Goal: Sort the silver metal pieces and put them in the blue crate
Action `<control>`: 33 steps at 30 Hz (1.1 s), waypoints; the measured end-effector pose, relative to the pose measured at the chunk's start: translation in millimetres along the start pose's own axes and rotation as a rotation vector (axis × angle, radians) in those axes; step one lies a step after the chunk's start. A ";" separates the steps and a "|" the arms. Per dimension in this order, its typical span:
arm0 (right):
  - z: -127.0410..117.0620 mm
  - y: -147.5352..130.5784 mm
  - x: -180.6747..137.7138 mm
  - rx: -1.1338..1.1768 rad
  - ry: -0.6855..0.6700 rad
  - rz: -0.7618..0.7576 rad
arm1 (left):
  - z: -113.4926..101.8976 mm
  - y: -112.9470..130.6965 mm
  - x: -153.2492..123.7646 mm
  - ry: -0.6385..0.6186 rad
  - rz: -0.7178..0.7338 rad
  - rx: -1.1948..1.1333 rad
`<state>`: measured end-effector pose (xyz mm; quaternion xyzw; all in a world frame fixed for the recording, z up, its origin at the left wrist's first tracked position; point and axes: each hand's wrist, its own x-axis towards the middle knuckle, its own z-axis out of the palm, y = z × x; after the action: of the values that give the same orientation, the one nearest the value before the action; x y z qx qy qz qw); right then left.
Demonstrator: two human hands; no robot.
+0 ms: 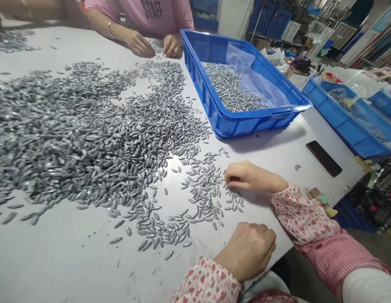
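**While your right hand [254, 176] sits in the loose sunflower seeds [88, 139], your left hand [246, 251] rests near the surface's edge**

Each seed lies flat on the pale surface [46, 261], its long axis running its own way, with no shared direction across the big drift. Toward you, the drift thins into a scattered patch, where the separate seeds show their slim, pointed shapes at every angle.

Your right fingers [231, 179] are curled with their tips down among the seeds, but you cannot tell whether they are clamped on one. Your left fingers [264, 235] are curled together, and you cannot tell whether they hold anything.

Beyond your right hand, a blue plastic crate [246, 122] lined with clear plastic [246, 67] holds more seeds [230, 86]. A dark phone [324, 158] lies on the surface to your right, next to a second blue crate [349, 122]. Across from you, a co-worker in a pink STAFF T-shirt [147, 12] has both hands [138, 43] on the surface, just beside the crate. Shelves and stacked blue crates [271, 21] fill the room behind.
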<state>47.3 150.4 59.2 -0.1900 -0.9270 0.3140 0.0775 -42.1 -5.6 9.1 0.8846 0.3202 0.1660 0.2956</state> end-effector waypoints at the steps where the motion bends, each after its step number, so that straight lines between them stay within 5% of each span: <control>1: -4.9 2.5 -1.3 0.036 0.052 0.022 | 0.3 0.2 0.2 0.000 0.002 0.006; 5: -13.9 7.0 -5.3 0.196 0.147 0.062 | 3.1 -0.1 0.1 0.006 0.003 0.014; 12: -10.8 6.4 -3.4 0.160 0.019 -0.068 | 5.4 -1.4 -1.2 0.020 -0.008 0.005; 21: 40.7 -20.2 16.4 -0.219 -0.094 -0.165 | 3.8 -1.8 -0.6 0.038 0.008 -0.053; 25: 39.3 -18.5 16.8 -0.072 -0.195 -0.195 | 3.8 -1.5 -0.6 0.030 0.003 -0.028; 33: -7.7 3.2 2.6 0.087 0.137 -0.019 | 1.1 1.0 0.0 0.019 0.006 0.056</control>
<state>47.9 158.1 63.4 -0.1985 -0.9067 0.3397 0.1519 -41.1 -6.7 8.9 0.8918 0.3249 0.1662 0.2672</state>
